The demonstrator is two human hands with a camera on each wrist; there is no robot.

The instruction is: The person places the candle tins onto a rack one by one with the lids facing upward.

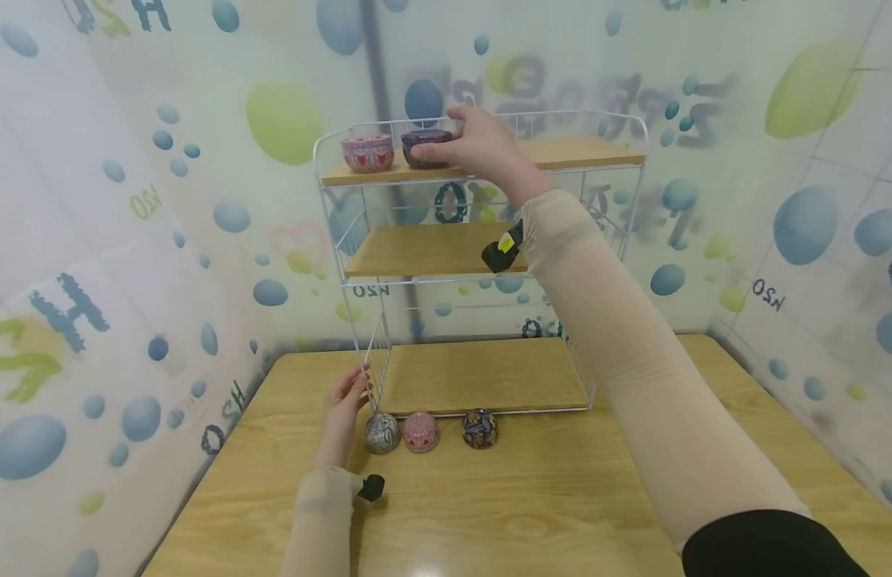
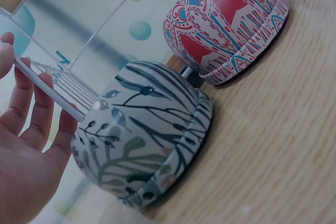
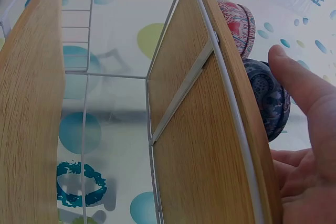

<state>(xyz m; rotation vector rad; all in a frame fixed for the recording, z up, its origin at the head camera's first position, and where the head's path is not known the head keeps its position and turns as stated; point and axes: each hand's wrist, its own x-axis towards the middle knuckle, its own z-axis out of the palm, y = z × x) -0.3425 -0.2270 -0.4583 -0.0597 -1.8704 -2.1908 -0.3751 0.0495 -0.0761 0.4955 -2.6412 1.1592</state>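
Right, biggest first: a bubble-printed wall covering [image 1: 283, 120] fills the background, some of its lettering faint or reversed and tough to read. Below it runs the wooden counter [image 1: 525, 513], cut off along the bottom of the head view. On it stands the three-tier white wire rack [image 1: 431, 250], and the beige right sleeve [image 1: 633, 344] blocks much of its right side.

Up top, the right hand [image 1: 485, 146] holds the dark purple patterned bowl [image 1: 422, 138], thumb across the front; the bowl is on the top shelf, its far side out of sight and its base masked by the board's edge in the right wrist view. How firm the grip is, I cannot tell. Down low, the left hand [image 1: 345, 405] grips the rack's front left post, fingers round the thin rod, the thumb cropped in its own wrist view.

Just left of the purple bowl, the pink heart-patterned bowl [image 1: 369, 155] sits upright. Three more lie upside down along the rack's front: the leaf-print bowl [image 2: 142, 129] nearest the left hand, the red-and-pink bowl [image 2: 226, 24] beside it, then, across a gap, the dark floral bowl [image 1: 480, 429], its fine pattern blurred. Smallest, a black wrist camera [image 1: 372, 487] juts from the left cuff.
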